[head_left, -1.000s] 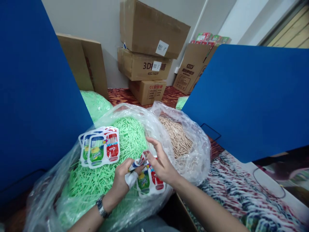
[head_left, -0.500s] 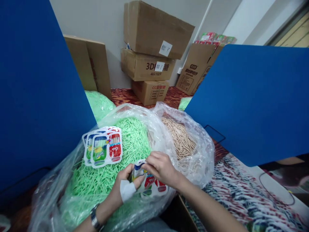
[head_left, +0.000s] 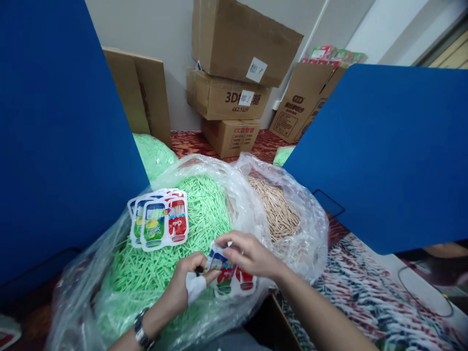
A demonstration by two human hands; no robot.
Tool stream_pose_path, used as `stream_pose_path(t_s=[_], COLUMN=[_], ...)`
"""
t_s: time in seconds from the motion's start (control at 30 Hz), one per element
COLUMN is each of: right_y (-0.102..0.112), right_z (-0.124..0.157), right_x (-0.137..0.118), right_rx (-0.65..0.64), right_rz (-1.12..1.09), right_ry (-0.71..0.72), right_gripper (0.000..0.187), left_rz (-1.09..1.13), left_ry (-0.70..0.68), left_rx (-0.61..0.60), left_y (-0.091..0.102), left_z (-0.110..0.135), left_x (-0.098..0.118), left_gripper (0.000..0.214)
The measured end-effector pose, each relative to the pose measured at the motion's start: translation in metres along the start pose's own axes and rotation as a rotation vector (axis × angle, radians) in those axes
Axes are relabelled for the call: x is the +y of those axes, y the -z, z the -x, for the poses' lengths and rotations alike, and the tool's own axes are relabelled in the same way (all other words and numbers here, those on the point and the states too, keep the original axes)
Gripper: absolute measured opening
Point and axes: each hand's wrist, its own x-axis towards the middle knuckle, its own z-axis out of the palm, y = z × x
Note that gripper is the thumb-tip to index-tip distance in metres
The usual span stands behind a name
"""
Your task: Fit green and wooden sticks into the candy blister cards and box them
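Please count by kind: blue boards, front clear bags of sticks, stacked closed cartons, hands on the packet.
Blue boards: 2
Front clear bags of sticks: 2
Stacked closed cartons: 3
Hands on the packet: 2
Total: 9

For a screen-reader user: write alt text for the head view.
The left hand and right hand hold a printed packet over a clear bag of green sticks. More packets lie on the sticks; a second bag holds tan sticks.

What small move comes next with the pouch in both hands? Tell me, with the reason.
Probably part the mouth of the pouch a little: the left hand and right hand both pinch its top edge, over the green sticks, beside the pile of pouches. Whether it is filled cannot be told.
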Motion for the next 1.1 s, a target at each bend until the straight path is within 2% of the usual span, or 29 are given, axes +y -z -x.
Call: stream_pose_path(t_s=[0.07, 0.13, 0.23, 0.33, 0.5, 0.57, 0.73, 0.9, 1.1], right_y=[0.002, -0.001, -0.006, -0.003, 0.011, 0.010, -0.004, -0.011, -0.016], right_z=[-0.007, -0.013, -0.016, -0.009, 0.002, 0.002, 0.001, 0.009, 0.011], right_x=[0.018, 0.040, 0.070, 0.085, 0.083, 0.080, 0.079, 0.084, 0.079], right_rx=[0.145, 0.266, 0.239, 0.127, -0.109, -0.156, -0.126, -0.086, -0.104], right_rz=[-0.218, -0.255, 0.047, 0.383, 0.563, 0.604, 0.651, 0.611, 0.583], right_ry=[-0.146, -0.270, -0.342, -0.392, -0.390, -0.384, -0.410, -0.358, -0.403], right_gripper=[0.030, 0.032, 0.027, 0.022, 0.012, 0.012, 0.024, 0.037, 0.039], left_rz=[0.067, 0.098, 0.092, 0.084, 0.094, 0.094, 0.099, 0.108, 0.108], left_ry=[0.023, 0.005, -0.030, -0.029, -0.033, -0.047, -0.041, 0.001, -0.019], left_rx=[-0.066, -0.159, -0.246, -0.215, -0.185, -0.186, -0.189, -0.202, -0.223], left_y=[-0.005, -0.011, -0.016, -0.015, -0.013, -0.014, -0.015, -0.014, -0.016], left_z=[0.002, 0.004, 0.007, 0.008, 0.007, 0.006, 0.005, 0.005, 0.003], left_x=[0.004, 0.010, 0.013, 0.009, 0.002, 0.002, 0.005, 0.007, 0.006], left_gripper=[0.036, 0.035, 0.033, 0.036, 0.037, 0.038, 0.039, 0.038, 0.038])
